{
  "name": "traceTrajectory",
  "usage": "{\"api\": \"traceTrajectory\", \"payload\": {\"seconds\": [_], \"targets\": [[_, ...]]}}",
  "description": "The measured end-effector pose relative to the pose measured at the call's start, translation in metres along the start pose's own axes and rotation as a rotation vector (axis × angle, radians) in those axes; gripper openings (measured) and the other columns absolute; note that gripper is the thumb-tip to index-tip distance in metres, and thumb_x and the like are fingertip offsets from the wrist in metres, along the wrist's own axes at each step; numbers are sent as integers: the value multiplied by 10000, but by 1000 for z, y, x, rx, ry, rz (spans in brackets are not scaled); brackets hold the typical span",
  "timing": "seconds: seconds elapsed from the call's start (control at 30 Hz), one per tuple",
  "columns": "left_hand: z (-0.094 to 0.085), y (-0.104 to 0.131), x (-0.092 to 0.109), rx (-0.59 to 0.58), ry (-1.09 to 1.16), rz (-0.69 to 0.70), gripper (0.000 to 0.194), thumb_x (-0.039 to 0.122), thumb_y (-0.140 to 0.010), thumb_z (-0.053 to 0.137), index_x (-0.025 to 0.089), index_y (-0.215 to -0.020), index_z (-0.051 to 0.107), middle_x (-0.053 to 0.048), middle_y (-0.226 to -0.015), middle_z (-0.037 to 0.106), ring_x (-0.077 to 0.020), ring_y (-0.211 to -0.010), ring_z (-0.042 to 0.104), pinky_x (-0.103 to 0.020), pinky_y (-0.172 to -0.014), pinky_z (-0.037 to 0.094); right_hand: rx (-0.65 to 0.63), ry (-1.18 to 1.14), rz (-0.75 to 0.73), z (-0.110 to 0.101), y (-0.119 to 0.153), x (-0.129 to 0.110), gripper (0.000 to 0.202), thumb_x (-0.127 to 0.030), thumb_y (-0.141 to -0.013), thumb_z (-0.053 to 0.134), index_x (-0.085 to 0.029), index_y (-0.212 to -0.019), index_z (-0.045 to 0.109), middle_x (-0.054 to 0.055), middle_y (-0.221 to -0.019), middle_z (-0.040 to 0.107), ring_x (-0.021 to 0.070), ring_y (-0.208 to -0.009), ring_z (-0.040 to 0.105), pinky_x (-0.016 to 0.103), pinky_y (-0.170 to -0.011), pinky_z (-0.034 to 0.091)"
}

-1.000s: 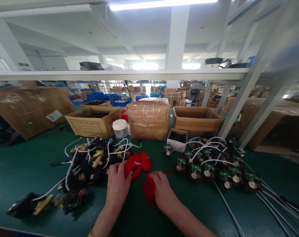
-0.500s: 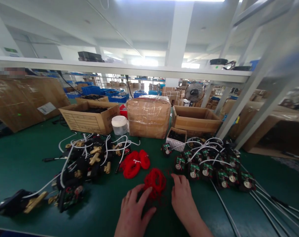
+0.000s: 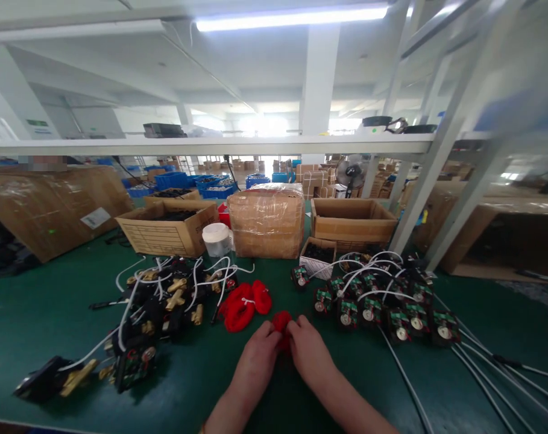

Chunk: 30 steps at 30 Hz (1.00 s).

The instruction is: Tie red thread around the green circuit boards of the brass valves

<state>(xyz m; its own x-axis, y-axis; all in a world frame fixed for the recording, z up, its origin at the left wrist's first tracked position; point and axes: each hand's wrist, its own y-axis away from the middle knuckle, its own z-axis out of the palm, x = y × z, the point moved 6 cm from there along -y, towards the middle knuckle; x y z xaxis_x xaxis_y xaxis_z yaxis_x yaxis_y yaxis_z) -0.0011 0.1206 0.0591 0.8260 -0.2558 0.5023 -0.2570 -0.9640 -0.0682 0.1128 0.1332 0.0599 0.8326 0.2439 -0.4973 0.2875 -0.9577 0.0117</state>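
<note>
A loose coil of thin red wire point(image 3: 281, 321) lies on the green tabletop in front of me. My left hand point(image 3: 259, 354) is closed on its left side, fingertips bent into the strands. From the right, my right hand point(image 3: 308, 351) pinches the same coil, and the two hands almost meet. Much of the coil is hidden behind my fingers. Just beyond and to the left rest more red wire coils point(image 3: 238, 310), with a white tie around them.
Black units with brass fittings point(image 3: 176, 298) and white cables crowd the left. Several round units with green circuit boards point(image 3: 371, 308) stand to the right. Behind are a taped carton point(image 3: 267, 223), a white-lidded jar point(image 3: 217, 238) and open cardboard boxes point(image 3: 352, 228). A shelf point(image 3: 255, 146) spans above.
Both hands have come together at the red wire coil and closed on it; they were apart beside it, fingers spread. The coil now looks gathered smaller. The view has tilted up slightly.
</note>
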Motion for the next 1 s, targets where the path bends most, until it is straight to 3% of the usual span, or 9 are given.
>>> {"api": "traceTrajectory", "payload": {"seconds": [0.13,0.3,0.37,0.47,0.6,0.7,0.8,0.9,1.0], "targets": [[-32,-2,-12,5,-24,90,330,68,-880,426,200,-967,716,-79,-1044,665,-192,-934,654,-291,-850,531,41,-64,-11,-3,-4,-32,359,43,-892,420,-113,-1092,674,140,-1135,622,228,-982,662,310,-906,523],[-63,11,-52,-52,-66,90,315,84,-827,486,227,-954,736,-63,-1032,668,-208,-950,668,-313,-882,543,35,-132,-68,2,-2,-66,263,-50,-888,570,-177,-1083,692,95,-1145,637,214,-979,672,280,-901,527],[-60,22,-69,-97,-79,62,347,74,-790,513,239,-984,749,-67,-1096,670,-220,-999,676,-324,-909,551,52,-140,-40,3,4,-54,281,-68,-880,601,-195,-1119,681,85,-1152,631,210,-951,683,282,-874,537],[-52,42,-91,-70,-93,18,504,59,-767,533,283,-1178,719,-72,-1314,614,-252,-1206,619,-388,-1068,499,139,-108,97,-4,18,-10,301,-37,-907,526,-158,-1155,647,120,-1188,595,222,-975,677,307,-880,533],[-39,67,-101,94,-210,-66,705,5,-759,481,341,-1365,610,-68,-1464,514,-285,-1317,528,-494,-1120,447,210,-15,237,-14,26,43,218,-68,-924,531,-118,-1113,626,149,-1182,573,245,-972,672,329,-857,533],[-30,78,-96,246,-343,-203,687,16,-810,430,337,-1399,582,-93,-1492,490,-338,-1298,503,-560,-1015,488,203,57,258,-10,18,53,166,-76,-922,547,-138,-1045,638,132,-1151,596,237,-937,679,310,-810,534],[-26,86,-89,389,-340,-256,511,150,-918,418,297,-1369,608,-125,-1464,503,-355,-1254,513,-568,-962,507,196,116,249,-3,8,53,224,-10,-917,471,-120,-1019,637,162,-1163,611,237,-921,686,312,-799,532],[-41,99,-96,573,-219,-256,382,333,-932,481,234,-1253,663,-146,-1339,552,-330,-1173,573,-532,-982,519,196,138,197,0,8,52,265,19,-911,396,-98,-988,621,200,-1128,617,255,-900,688,338,-792,536],[-79,120,-118,778,-180,-387,388,417,-903,504,183,-1175,652,-146,-1193,578,-317,-1164,581,-491,-1060,482,209,122,121,2,17,58,298,-24,-949,312,-131,-909,587,183,-1024,619,249,-841,677,349,-769,537]]}}
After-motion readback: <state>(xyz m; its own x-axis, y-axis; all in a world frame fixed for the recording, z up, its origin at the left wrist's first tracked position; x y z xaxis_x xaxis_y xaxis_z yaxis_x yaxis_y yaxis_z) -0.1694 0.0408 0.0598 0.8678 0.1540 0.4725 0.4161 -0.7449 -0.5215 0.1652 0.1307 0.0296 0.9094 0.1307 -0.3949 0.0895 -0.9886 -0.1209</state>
